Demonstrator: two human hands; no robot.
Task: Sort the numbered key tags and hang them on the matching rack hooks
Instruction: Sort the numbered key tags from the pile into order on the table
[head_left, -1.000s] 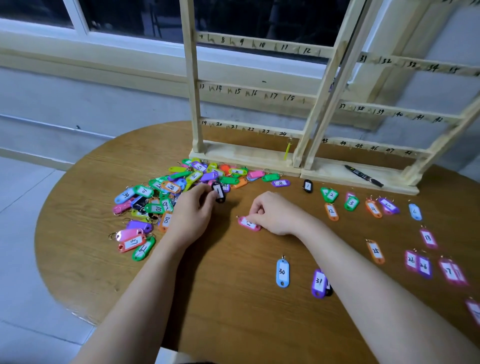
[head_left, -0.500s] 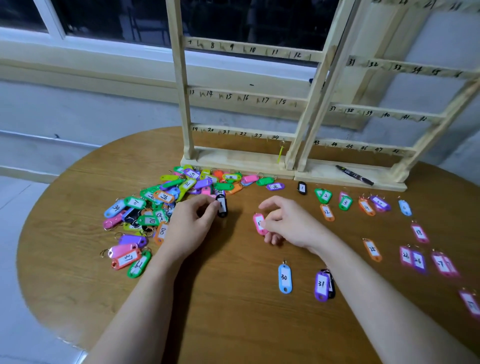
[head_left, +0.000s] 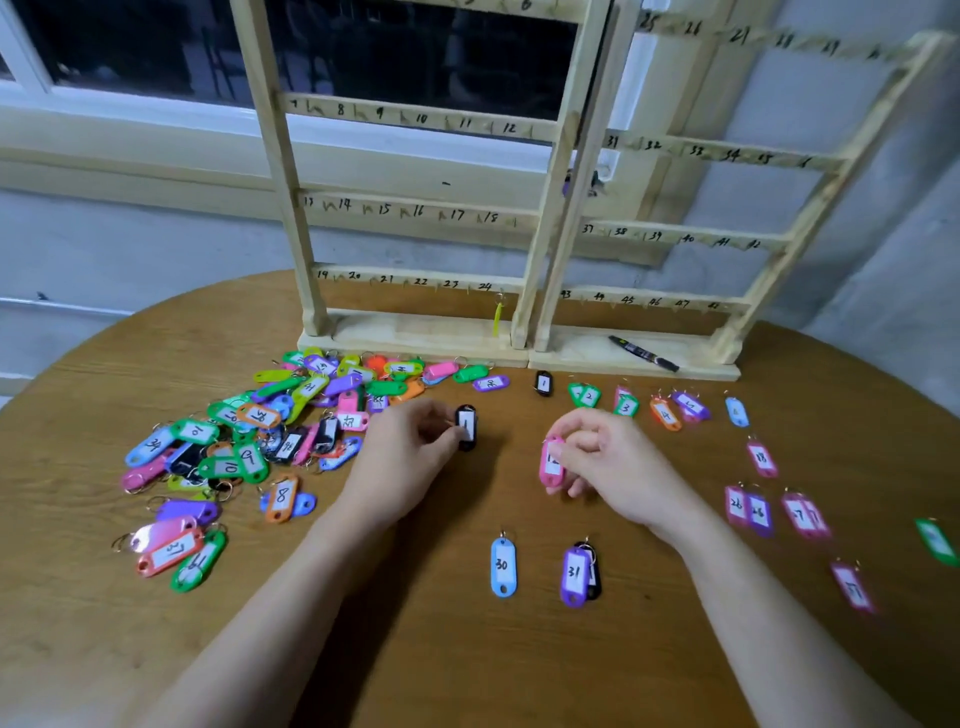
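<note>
On the left of the counter (head_left: 104, 597) lies the pile (head_left: 270, 431) of mixed tags. Some numbers can be read there: 34, 10, 8, 37; many others are too blurred. The left hand (head_left: 402, 457) has its fingers curled and pinches a black tag (head_left: 466, 427) at the edge of the pile; its label looks like "1". The right hand (head_left: 605, 462) also has curled fingers and holds a pink tag (head_left: 551, 462), lifted and hanging upright; the number starts with 1, the rest is covered. Below the hands lie a blue tag (head_left: 503, 566) marked 30 and a purple tag (head_left: 575, 576) marked 31, with a black one under it. Behind, the rack (head_left: 540, 249) carries handwritten numbers under its hooks: 7 to 12, 13 to 18, 19 to 24, then 31 upward on the right part. One yellow tag (head_left: 498, 316) hangs at hook 24. A marker (head_left: 643, 353) lies on the rack base. To the right, sorted tags read 1, 2, 3, 4, 18, 26.

Compared with half a second ago, the pink tag is turned more upright in the right hand, and the left hand keeps the black tag in the same place.
</note>
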